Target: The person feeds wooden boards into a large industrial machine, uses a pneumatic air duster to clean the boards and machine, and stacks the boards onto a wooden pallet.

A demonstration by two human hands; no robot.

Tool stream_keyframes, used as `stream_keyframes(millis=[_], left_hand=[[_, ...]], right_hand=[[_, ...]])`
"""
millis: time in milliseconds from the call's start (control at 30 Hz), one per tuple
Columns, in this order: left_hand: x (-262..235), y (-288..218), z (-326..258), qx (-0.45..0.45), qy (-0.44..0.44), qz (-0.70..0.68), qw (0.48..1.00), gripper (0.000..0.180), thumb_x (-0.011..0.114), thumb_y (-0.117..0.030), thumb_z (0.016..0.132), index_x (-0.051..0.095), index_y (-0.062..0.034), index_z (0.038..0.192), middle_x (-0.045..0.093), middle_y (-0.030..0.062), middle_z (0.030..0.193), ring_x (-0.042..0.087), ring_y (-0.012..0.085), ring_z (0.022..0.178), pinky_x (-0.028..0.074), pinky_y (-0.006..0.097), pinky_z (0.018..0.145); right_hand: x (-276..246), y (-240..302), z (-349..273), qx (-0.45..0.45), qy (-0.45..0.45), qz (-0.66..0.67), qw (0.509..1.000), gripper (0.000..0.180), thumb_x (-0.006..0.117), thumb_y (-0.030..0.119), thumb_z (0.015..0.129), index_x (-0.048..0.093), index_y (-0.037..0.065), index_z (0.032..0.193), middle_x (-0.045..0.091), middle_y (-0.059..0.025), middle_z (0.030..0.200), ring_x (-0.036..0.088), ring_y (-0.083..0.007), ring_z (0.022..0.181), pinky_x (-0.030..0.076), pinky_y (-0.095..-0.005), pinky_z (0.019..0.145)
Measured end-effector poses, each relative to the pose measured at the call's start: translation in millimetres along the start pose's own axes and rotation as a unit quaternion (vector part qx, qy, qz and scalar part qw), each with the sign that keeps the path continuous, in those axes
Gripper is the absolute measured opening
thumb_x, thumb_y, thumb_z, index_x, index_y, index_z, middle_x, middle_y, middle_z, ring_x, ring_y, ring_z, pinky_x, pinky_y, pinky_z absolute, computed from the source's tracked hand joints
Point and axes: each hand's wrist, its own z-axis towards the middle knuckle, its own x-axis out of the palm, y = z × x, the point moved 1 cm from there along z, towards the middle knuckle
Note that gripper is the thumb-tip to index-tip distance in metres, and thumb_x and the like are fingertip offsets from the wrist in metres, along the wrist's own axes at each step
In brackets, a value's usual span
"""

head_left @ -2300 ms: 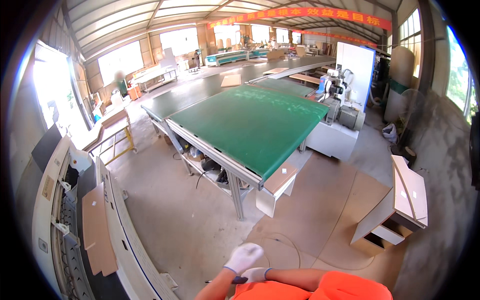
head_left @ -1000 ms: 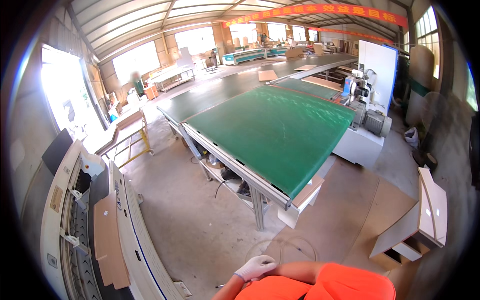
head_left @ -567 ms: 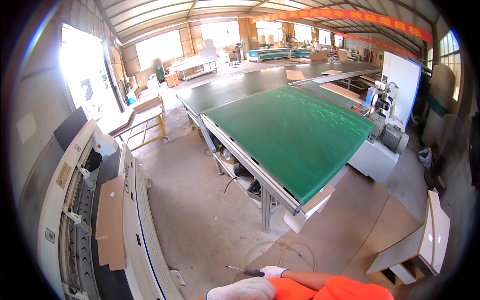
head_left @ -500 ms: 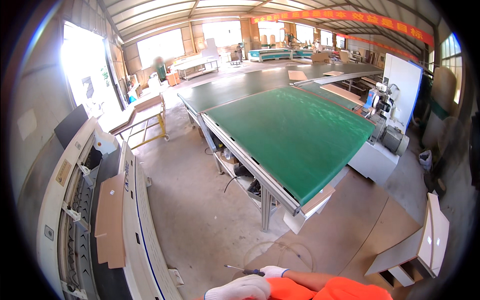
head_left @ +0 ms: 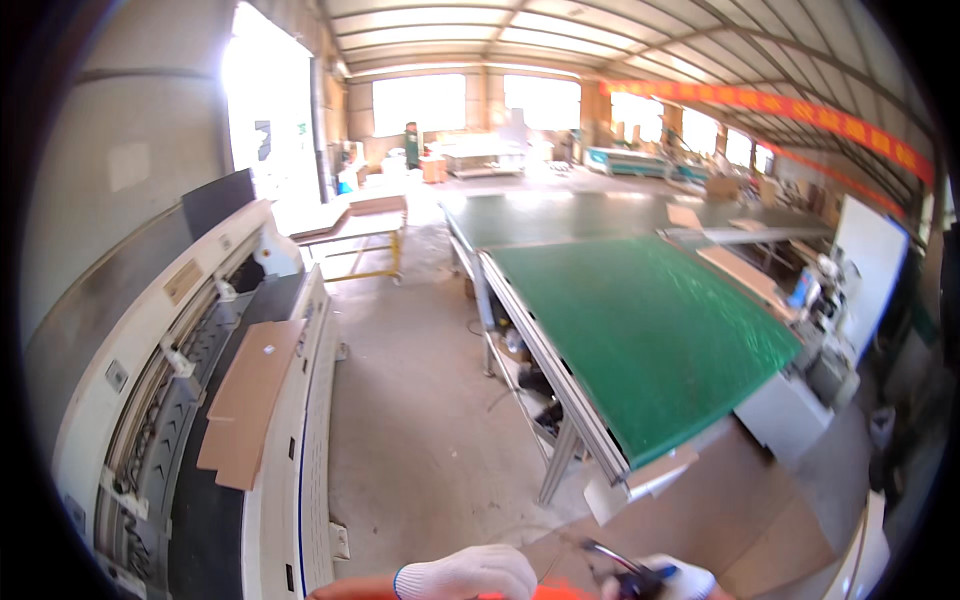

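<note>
A screwdriver [head_left: 628,572] with a dark handle and a thin shaft is in my white-gloved right hand [head_left: 688,578], at the lower edge right of centre. Its shaft points up and to the left, and both hand and tool are smeared by motion. My left hand [head_left: 470,573], also in a white knitted glove, lies near the lower middle in front of orange cloth. Its back faces up and the fingers curl downward out of sight, so whether they hold anything is hidden.
A green-topped conveyor table [head_left: 650,340] stands ahead. On the left, a long white machine [head_left: 280,430] bears brown panels [head_left: 255,390]. A motorised machine [head_left: 825,320] stands at right, with a pale panel piece [head_left: 865,560] below. A yellow-framed cart [head_left: 365,260] is farther off.
The view has swung left and up, so the room sits farther right and lower. My right hand, with the screwdriver, has moved right and away from my left hand.
</note>
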Motion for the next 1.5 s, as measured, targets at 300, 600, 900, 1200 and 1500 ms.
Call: stream_keyframes(millis=[300,600,900,1200,1500], left_hand=[[7.4,-57.3,40.1,0.206,0.107,-0.043,0.972,0.011,0.062,-0.018,0.097,0.068,-0.0092,0.097,0.068,0.009,0.095,0.066,0.0238,0.078,0.051,0.043,0.065],[37.6,-29.8,49.8,0.232,0.049,0.028,0.971,0.012,0.062,-0.019,0.099,0.065,-0.0073,0.097,0.067,0.0115,0.096,0.066,0.0268,0.081,0.052,0.045,0.069],[54.6,-20.4,72.1,0.342,0.026,0.065,0.937,0.018,0.054,-0.018,0.106,0.06,-0.0036,0.098,0.065,0.017,0.1,0.067,0.0359,0.089,0.055,0.05,0.077],[64.7,-9.7,90.6,0.335,0.0,-0.031,0.942,0.015,0.058,-0.016,0.105,0.056,-0.0038,0.098,0.066,0.0195,0.102,0.068,0.0399,0.097,0.057,0.052,0.081],[64.0,-58.3,-6.5,0.124,-0.14,0.016,0.982,0.009,0.062,-0.014,0.102,0.063,-0.006,0.098,0.069,0.0132,0.101,0.068,0.0365,0.093,0.055,0.045,0.081]], right_hand=[[34.4,43.8,-23.9,0.047,-0.025,-0.115,0.992,0.046,0.085,0.016,0.076,0.067,0.003,0.116,0.069,-0.0062,0.107,0.066,-0.018,0.094,0.052,-0.0343,0.079],[47.4,63.9,-20.9,-0.334,-0.261,-0.377,0.824,0.058,0.083,0.006,0.067,0.065,0.001,0.122,0.068,-0.0082,0.112,0.064,-0.0178,0.103,0.052,-0.0324,0.085],[38.9,82.3,-58.4,-0.107,-0.103,-0.001,0.989,0.052,0.075,-0.002,0.083,0.059,-0.002,0.133,0.063,-0.0004,0.096,0.058,-0.0053,0.075,0.049,-0.0226,0.063],[3.7,88.1,-40.5,-0.169,0.048,-0.065,0.982,0.015,0.072,0.015,0.091,0.073,0.001,0.095,0.068,-0.0022,0.08,0.059,-0.0127,0.068,0.045,-0.0293,0.06],[74.8,-40.6,237.0,0.215,0.109,-0.14,0.96,0.027,0.074,0.027,0.096,0.069,0.003,0.108,0.072,-0.0056,0.09,0.065,-0.0156,0.076,0.051,-0.0284,0.068]])
